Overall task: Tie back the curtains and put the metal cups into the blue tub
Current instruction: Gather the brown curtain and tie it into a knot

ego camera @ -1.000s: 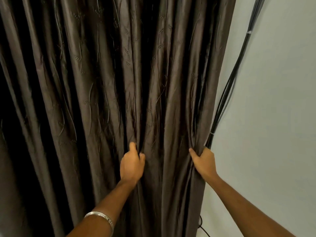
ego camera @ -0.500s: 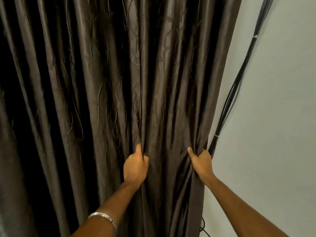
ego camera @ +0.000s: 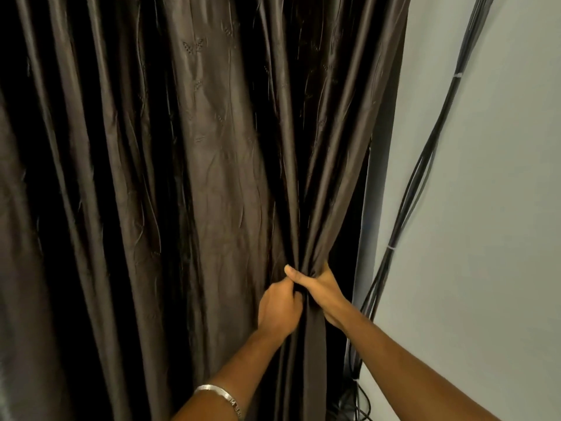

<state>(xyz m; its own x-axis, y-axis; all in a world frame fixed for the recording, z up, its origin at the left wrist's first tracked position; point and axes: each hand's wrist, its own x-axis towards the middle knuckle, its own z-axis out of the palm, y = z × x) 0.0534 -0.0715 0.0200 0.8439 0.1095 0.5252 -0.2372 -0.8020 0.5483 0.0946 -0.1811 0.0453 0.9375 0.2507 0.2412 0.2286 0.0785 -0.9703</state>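
Observation:
A dark brown satin curtain (ego camera: 206, 165) with a faint stitched pattern hangs in folds across most of the head view. Its right-hand folds are pulled together into a tight bunch (ego camera: 306, 238) near the right edge of the fabric. My right hand (ego camera: 321, 287) wraps around that bunch, thumb across the front. My left hand (ego camera: 279, 308) is pressed against it from the left, fingers closed on the same gathered cloth; a silver bangle sits on that forearm. No metal cups or blue tub are in view.
A pale wall (ego camera: 485, 208) fills the right side. A bundle of black cables (ego camera: 425, 165) runs down it, held with white ties, and coils near the floor by the curtain's edge (ego camera: 355, 399).
My left hand has swept right, drawing the folds over to my right hand. The two hands, apart earlier, now meet on one gathered bunch, and a flatter stretch of curtain shows in the middle.

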